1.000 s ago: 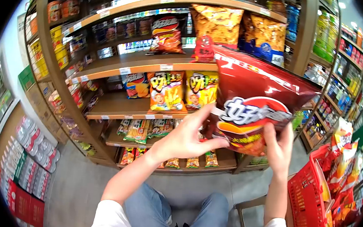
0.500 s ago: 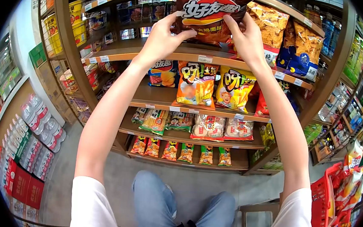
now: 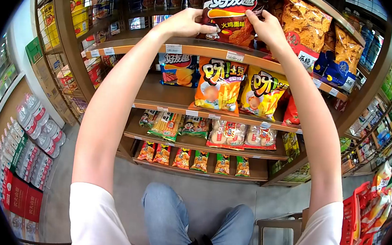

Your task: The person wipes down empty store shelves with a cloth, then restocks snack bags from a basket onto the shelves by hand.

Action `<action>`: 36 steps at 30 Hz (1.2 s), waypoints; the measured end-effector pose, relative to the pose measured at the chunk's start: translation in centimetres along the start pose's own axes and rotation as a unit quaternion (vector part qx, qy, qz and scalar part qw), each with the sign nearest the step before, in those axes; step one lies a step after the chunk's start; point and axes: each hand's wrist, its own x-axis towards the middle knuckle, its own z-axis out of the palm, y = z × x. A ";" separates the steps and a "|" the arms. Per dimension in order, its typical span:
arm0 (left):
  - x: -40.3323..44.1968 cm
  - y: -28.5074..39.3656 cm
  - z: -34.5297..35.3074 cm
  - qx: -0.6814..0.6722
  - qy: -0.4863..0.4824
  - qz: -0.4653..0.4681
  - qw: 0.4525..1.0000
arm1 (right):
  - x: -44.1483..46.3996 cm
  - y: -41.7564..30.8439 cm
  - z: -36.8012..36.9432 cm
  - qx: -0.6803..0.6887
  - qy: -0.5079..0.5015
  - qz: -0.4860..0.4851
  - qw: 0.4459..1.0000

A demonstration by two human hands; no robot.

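Note:
A dark red bag of chips (image 3: 227, 25) stands upright at the upper shelf, its bottom edge near the shelf's front strip. My left hand (image 3: 184, 24) grips its left side, with the fingertips partly hidden behind the bag. At the right side my right hand (image 3: 267, 28) holds it, thumb on the front and fingers toward the back. Beside my right hand are large clear-fronted snack bags (image 3: 305, 23). On the shelf below sit a blue chip bag (image 3: 178, 70), an orange chip bag (image 3: 219, 86) and a yellow chip bag (image 3: 262, 93).
Lower shelves hold rice cracker packs (image 3: 227, 134) and small snack bags (image 3: 181, 158). Bottled water packs (image 3: 37, 126) stand at the left. At the right are a stool (image 3: 280, 225) and a red basket (image 3: 348, 222) with snack bags. Wire racks flank the shelf.
The chip bag has moved away from me, deeper over the upper shelf, and looks smaller. Both hands moved with it, keeping hold of its sides. The view has shifted slightly.

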 end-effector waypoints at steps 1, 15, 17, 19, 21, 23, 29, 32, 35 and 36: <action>0.0 0.2 -0.1 -0.019 -0.010 -0.030 0.999 | -0.6 -0.9 -0.1 -0.057 0.013 -0.010 0.998; 0.2 0.8 0.4 -0.019 -0.034 -0.089 0.995 | -0.6 -0.5 0.5 -0.137 -0.016 0.089 0.986; 0.1 1.1 0.4 -0.008 -0.035 -0.107 0.994 | -1.0 -1.0 0.8 -0.131 0.005 0.070 0.989; 0.0 1.0 0.5 -0.013 -0.026 -0.107 0.994 | -1.3 -1.4 0.8 -0.110 -0.016 0.074 0.991; -0.2 1.3 0.3 -0.017 -0.018 -0.103 0.994 | -1.4 -1.4 1.0 -0.081 -0.012 0.075 0.994; -1.0 2.0 0.0 -0.020 -0.027 -0.115 0.993 | -1.9 -1.5 0.8 -0.111 0.003 0.042 0.993; -3.6 4.6 0.9 0.157 0.259 0.056 0.951 | -8.4 -5.4 -2.8 -0.016 0.044 -0.098 0.994; -7.0 10.6 2.8 0.044 0.344 0.147 0.926 | -10.4 -5.9 -5.0 0.118 0.089 -0.188 0.971; -8.5 14.3 4.3 -0.034 0.428 0.257 0.866 | -13.5 -8.5 -9.4 0.175 0.074 -0.179 0.965; -9.2 15.9 5.0 -0.082 0.422 0.271 0.861 | -14.6 -9.4 -10.5 0.181 0.107 -0.194 0.958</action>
